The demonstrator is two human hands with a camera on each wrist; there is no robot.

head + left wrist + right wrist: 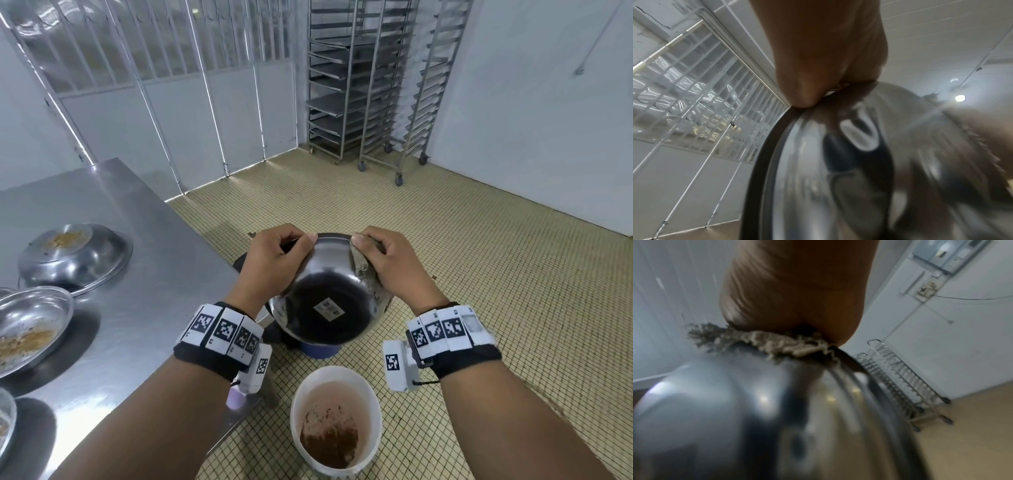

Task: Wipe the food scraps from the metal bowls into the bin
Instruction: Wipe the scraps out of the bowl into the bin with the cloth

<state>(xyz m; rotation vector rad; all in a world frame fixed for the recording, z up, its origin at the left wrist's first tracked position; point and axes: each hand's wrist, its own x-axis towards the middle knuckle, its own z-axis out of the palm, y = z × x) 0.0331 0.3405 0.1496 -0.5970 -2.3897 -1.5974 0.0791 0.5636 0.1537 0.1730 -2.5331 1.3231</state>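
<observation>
Left hand [824, 53] gripping the blurred metal bowl's [849, 170] rim.

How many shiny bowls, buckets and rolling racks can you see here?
Shiny metal bowls: 4: held one, scrap-topped upside-down one, one with scraps, one at the edge.
Buckets: 2: white plastic, blue, mostly hidden.
Wheeled metal racks: 2.
Total: 8

The inside of the tilted metal bowl [327, 301] faced away, so any scraps in it were hidden. The bin [322, 351] beneath showed only as a blue sliver. Two bowls on the tabletop [144, 274] were cut by the left edge. Both wrist views were blurred, and the fingertips of the left hand [818, 53] and right hand [793, 288] were concealed behind the rim.
</observation>
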